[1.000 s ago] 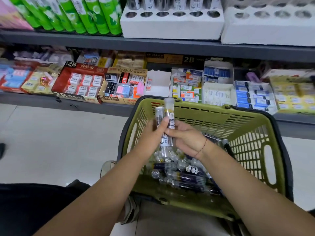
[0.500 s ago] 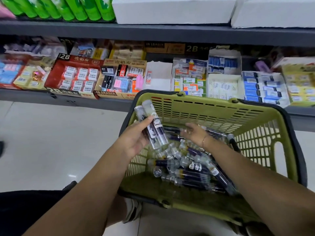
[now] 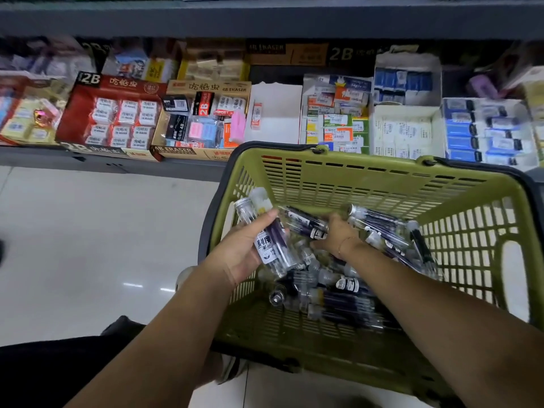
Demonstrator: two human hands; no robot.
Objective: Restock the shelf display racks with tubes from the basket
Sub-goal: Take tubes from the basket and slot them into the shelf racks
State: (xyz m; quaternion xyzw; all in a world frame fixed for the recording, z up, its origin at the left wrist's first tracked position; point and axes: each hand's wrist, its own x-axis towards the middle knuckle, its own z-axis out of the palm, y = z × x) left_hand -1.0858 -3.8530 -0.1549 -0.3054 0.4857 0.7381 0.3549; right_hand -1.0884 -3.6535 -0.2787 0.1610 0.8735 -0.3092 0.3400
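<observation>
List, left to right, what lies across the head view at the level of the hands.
Pale floor → left hand gripping two tubes → right hand down among the loose tubes → basket's right wall.

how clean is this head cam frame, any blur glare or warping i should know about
Head view: wide-angle warp bows the shelf edge and the rim of the basket; two small glare streaks sit on the floor tiles; motion blur smears the boxes at the far right and the right hand; the label on the tubes gripped by the left hand is readable.
</observation>
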